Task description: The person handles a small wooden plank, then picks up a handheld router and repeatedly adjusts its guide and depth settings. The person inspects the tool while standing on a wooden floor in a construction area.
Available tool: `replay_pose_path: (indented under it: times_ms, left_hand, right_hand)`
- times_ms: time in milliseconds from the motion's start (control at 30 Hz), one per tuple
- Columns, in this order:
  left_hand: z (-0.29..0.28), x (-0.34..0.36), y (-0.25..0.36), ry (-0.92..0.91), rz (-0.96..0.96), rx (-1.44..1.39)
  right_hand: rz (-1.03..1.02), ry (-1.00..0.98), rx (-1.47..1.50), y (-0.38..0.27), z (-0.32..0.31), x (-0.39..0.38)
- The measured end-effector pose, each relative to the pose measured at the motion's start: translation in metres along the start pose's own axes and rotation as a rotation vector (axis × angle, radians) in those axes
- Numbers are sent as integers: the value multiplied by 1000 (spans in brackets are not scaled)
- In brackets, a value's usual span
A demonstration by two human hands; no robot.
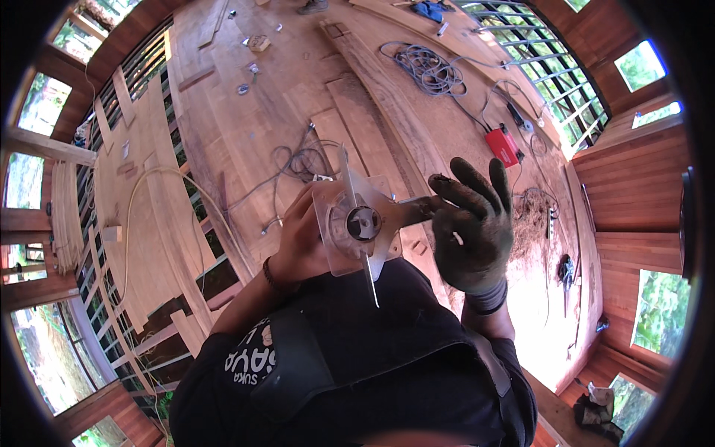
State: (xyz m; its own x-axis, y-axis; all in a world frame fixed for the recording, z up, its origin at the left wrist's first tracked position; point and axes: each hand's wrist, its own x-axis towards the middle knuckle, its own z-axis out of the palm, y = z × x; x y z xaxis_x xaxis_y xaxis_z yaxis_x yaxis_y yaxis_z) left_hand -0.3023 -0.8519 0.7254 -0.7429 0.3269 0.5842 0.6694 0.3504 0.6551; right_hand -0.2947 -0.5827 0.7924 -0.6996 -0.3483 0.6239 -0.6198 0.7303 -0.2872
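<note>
My bare left hand (296, 231) grips a handheld tool (339, 235) with a square clear plastic base and a dark round opening at its middle. A thin pale strip (370, 279) juts from the base toward my body, and another (345, 160) points away. My right hand (473, 227), in a dark, worn glove with a pale spot at the palm, is open at the tool's right. Its fingers are raised and apart, and the thumb reaches to the base, touching or nearly touching it.
Loose boards (350, 67) lie over the wooden floor with coiled cables (424, 67), a red machine (501, 145) and sawdust (532, 223). At left, plywood sheets (138, 223) rest across slatted open framing (97, 276). Wooden walls (629, 194) with windows surround me. A foot (313, 7) shows far ahead.
</note>
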Motion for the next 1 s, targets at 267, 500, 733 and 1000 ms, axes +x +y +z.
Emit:
replay_pose_path:
  times_ms: [267, 500, 733, 1000]
  left_hand:
    - [-4, -11, -8, -80, -143, -283]
    - [-5, -14, -6, -116, -224, -322]
    - [-3, -18, -2, -5, -171, -183]
    - [-8, -16, -6, -8, -32, 41]
  right_hand:
    - [-176, -440, 208, 26, -23, 25]
    - [-280, -564, 251, 28, -26, 38]
    - [-92, -307, 50, 5, -5, 22]
    - [81, -82, -24, -18, 25, 16]
